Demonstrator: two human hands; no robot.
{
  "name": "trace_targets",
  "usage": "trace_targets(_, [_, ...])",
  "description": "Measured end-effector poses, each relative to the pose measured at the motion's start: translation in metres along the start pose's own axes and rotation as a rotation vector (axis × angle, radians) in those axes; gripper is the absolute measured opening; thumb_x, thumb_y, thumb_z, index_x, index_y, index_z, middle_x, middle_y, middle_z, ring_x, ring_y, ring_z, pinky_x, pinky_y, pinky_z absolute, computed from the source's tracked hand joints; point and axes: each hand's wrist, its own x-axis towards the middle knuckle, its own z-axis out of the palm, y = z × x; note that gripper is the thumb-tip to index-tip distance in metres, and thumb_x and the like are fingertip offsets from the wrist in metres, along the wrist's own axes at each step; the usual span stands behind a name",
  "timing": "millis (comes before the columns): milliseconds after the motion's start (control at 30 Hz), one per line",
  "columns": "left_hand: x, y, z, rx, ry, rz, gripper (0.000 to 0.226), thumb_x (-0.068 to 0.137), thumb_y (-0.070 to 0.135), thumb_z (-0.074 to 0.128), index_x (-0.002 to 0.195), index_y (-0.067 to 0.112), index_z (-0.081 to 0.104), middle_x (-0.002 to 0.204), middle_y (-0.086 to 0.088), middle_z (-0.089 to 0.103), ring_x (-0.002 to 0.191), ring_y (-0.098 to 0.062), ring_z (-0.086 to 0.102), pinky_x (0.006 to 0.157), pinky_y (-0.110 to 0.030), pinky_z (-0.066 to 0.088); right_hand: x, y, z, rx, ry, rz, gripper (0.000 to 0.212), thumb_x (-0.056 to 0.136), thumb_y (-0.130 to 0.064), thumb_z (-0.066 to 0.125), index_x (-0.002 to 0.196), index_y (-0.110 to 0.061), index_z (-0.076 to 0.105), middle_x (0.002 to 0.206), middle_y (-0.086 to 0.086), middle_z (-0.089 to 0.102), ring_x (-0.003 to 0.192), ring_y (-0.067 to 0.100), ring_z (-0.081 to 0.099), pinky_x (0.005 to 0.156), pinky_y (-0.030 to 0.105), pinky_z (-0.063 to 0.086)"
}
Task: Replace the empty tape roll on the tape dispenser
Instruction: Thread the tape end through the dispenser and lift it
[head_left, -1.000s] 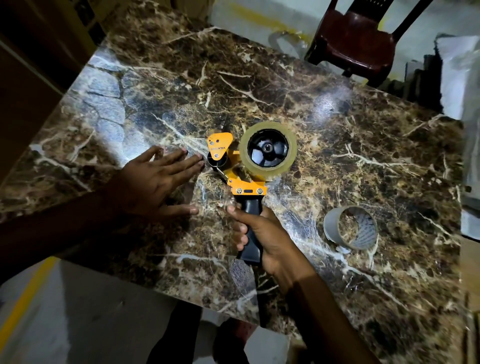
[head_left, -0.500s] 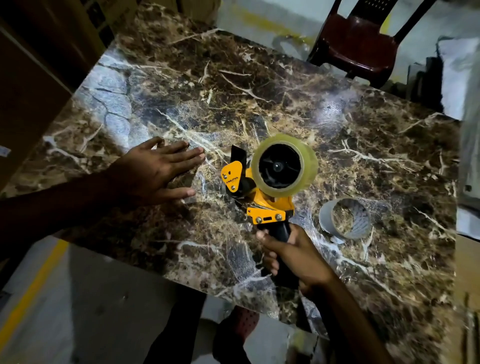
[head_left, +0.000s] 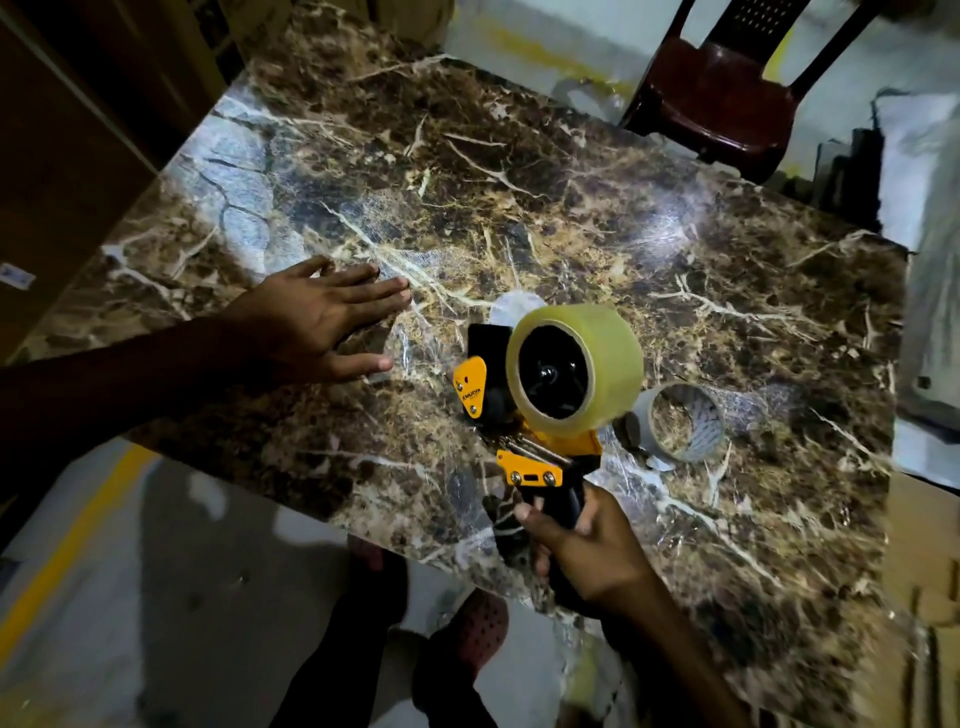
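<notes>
Both hands are over the brown marbled desk (head_left: 571, 197). On the person's left, the left hand (head_left: 311, 325) lies flat on the desk surface, palm down, with the fingers stretched out and a little spread, the thumb apart; it holds nothing. Meanwhile the right hand (head_left: 587, 551) is wrapped firmly around the black handle of the tape dispenser (head_left: 524, 447), with the thumb across the front of the handle.

This dispenser is orange-yellow and black, and it seems lifted off the desk, tilted toward the camera, near the front edge. A full roll of clear tape (head_left: 574, 369) sits on its black hub, the open side of the roll facing the camera. To the left of the roll, an orange plate with small lettering covers a black roller; the lettering is too small to read.

Just beside the dispenser, on the right and partly hidden behind the roll, the empty grey cardboard core (head_left: 680, 423) lies on the desk. It touches no hand.

Beyond the far edge of the desk stands a dark red plastic chair (head_left: 722, 98). Below the near edge, on the grey floor (head_left: 156, 597), the person's feet in dark red perforated shoes (head_left: 472, 634) are visible.
</notes>
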Motion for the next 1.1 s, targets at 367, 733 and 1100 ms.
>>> trace_targets(367, [-0.001,-0.026,-0.005,-0.259,-0.035,0.153,0.072,0.101,0.078,0.026,0.164,0.045,0.031,0.178,0.012,0.016,0.167,-0.016,0.008,0.134,-0.046,0.016,-0.003,0.012,-0.011,0.03,-0.05,-0.018,0.009,0.097,-0.019,0.072,0.1,-0.023,0.064,0.051,-0.009,0.06,0.046,0.009,0.054,0.054,0.022,0.045])
trace_targets(733, [-0.003,0.004,0.003,-0.277,0.291,-0.065,0.052,0.102,0.05,0.055,0.145,0.024,0.067,0.158,0.017,0.042,0.147,-0.029,0.053,0.116,-0.05,0.05,0.001,0.019,-0.013,0.04,-0.073,-0.038,0.011,0.096,-0.018,0.074,0.097,-0.021,0.063,0.062,-0.024,0.065,0.053,-0.007,0.058,0.064,0.021,0.044])
trace_targets(1100, [-0.016,0.066,0.039,-0.178,0.141,0.264,0.079,0.107,0.067,0.028,0.17,0.02,0.024,0.177,-0.003,0.025,0.164,-0.028,0.024,0.132,-0.049,0.023,0.001,0.019,-0.012,0.061,-0.051,0.009,0.014,0.094,-0.023,0.076,0.097,-0.016,0.064,0.07,-0.011,0.065,0.056,-0.001,0.057,0.066,0.027,0.044])
